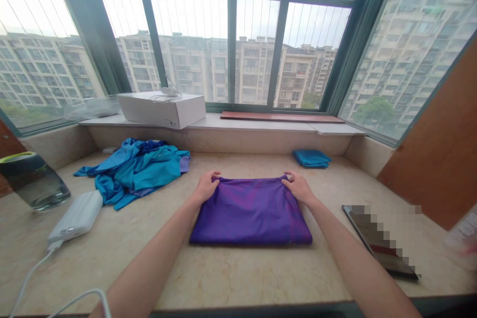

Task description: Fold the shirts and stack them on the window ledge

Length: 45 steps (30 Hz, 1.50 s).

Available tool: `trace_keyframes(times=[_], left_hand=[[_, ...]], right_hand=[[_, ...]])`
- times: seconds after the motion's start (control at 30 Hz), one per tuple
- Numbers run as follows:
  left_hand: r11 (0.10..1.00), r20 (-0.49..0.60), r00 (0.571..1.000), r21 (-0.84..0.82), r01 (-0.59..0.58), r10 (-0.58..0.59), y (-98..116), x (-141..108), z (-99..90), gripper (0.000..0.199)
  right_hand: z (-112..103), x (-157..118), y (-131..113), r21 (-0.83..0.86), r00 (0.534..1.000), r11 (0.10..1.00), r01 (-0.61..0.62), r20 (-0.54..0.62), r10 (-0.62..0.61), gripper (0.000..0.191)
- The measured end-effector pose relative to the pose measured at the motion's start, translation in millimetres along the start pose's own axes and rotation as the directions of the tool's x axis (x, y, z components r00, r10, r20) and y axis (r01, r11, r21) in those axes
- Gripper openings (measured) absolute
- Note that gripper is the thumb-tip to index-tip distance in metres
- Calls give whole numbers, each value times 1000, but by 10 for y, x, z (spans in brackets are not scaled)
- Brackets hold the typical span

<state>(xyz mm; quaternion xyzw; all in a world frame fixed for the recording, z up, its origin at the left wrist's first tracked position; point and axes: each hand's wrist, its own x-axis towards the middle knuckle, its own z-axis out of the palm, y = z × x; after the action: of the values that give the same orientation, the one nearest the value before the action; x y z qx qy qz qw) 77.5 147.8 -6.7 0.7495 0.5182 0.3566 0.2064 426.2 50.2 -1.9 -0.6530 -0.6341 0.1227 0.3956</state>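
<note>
Both arms (pixel 158 243) stretched out, left hand (pixel 207 187) and right hand (pixel 299 189) pinching the far corners of a purple fabric rectangle (pixel 251 216) that's spread between their fingers (pixel 292 175).

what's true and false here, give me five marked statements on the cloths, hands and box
1. The blue cloth heap lies left of the purple cloth. True.
2. Only one hand touches the purple cloth. False: the left hand and right hand both hold its far edge.
3. The white box stands on the ledge. True.
4. The purple cloth is crumpled in a heap. False: it has a flat, four-sided shape.
5. The small blue cloth is folded. True.
</note>
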Motion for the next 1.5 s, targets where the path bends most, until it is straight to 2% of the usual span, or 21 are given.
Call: trace_keyframes(times=[0.2, 0.33, 0.37, 0.43, 0.53, 0.6, 0.67, 0.77, 0.83, 0.93, 1.0, 1.1, 1.2, 1.3, 1.37, 1.43, 1.5], left_hand=[[997, -91, 994, 56, -61, 66, -69, 19, 58, 26], [990, -123, 987, 107, -88, 101, -103, 45, 114, 29], [986, -103, 988, 130, -102, 116, -119, 40, 130, 31], [967, -22, 988, 211, -146, 154, -146, 22, 151, 34], [908, 125, 976, 361, -213, 180, -143, -9, 138, 40], [887, 173, 969, 400, -232, 176, -109, -31, 108, 42], [874, 199, 964, 419, -245, 175, -60, -60, 77, 40], [846, 226, 956, 456, -275, 188, 19, -120, 54, 36], [831, 248, 946, 465, -306, 210, 73, -168, 62, 35], [831, 271, 934, 445, -334, 231, 170, -241, 91, 35], [831, 277, 931, 439, -342, 237, 251, -288, 104, 34], [832, 295, 921, 418, -365, 256, 385, -361, 102, 35], [854, 336, 903, 350, -385, 269, 515, -450, 93, 39], [866, 378, 873, 267, -422, 309, 624, -554, 103, 39], [864, 410, 836, 185, -468, 365, 688, -630, 114, 38], [852, 456, 780, 84, -517, 429, 756, -712, 114, 36], [828, 517, 701, -28, -560, 491, 833, -795, 100, 33]], right_hand=[[186, 124, 236, -49, 999, 998, -36, -23, 35, 47], [181, 109, 124, -164, 990, 983, 88, -95, -104, 44], [176, 65, 64, -197, 987, 972, 131, -64, -147, 41], [179, -64, -66, -214, 974, 951, 222, 99, -205, 39], [218, -268, -222, -207, 894, 924, 321, 390, -223, 51], [243, -339, -259, -260, 859, 902, 345, 475, -192, 60], [235, -343, -237, -324, 853, 887, 330, 505, -134, 60], [141, -299, -153, -436, 871, 861, 260, 490, -15, 49], [54, -285, -116, -530, 905, 818, 223, 423, 27, 43], [-34, -293, -122, -649, 953, 732, 206, 304, 2, 40], [-43, -295, -150, -690, 962, 696, 199, 272, -5, 41], [-6, -275, -182, -696, 963, 694, 183, 271, 18, 41], [41, -247, -197, -698, 977, 705, 127, 212, 34, 41], [96, -249, -213, -681, 986, 729, 68, 156, 54, 41], [146, -270, -226, -650, 985, 757, 69, 163, 51, 40], [206, -287, -237, -607, 979, 788, 106, 200, 22, 44], [265, -280, -247, -498, 947, 837, 225, 315, -68, 52]])
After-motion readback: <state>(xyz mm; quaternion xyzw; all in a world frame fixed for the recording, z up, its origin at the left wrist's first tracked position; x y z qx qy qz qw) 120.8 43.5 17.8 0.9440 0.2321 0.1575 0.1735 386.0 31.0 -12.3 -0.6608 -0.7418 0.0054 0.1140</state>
